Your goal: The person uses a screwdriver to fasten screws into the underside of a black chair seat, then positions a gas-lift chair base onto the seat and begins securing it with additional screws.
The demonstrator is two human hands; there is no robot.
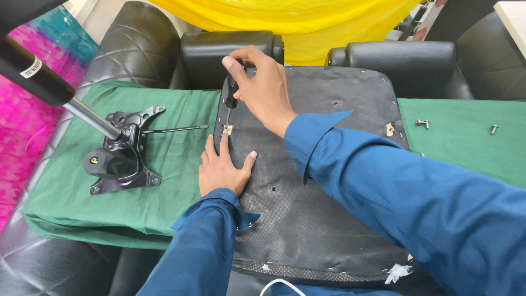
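A makeshift chair-repair workshop is showing here. An upturned office-chair seat base (323, 181) is lying across black padded seating (137, 49), with a green cloth (164, 181) spreading under it. At nine o'clock a black metal tilt mechanism (123, 153) with its gas cylinder (38, 68) is resting; at three o'clock loose bolts (422, 123) are lying.

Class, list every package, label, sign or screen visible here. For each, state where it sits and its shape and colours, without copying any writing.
Label: a small white rectangle with dark print, stuck on the black cylinder at upper left.
No packages, signs or screens show.
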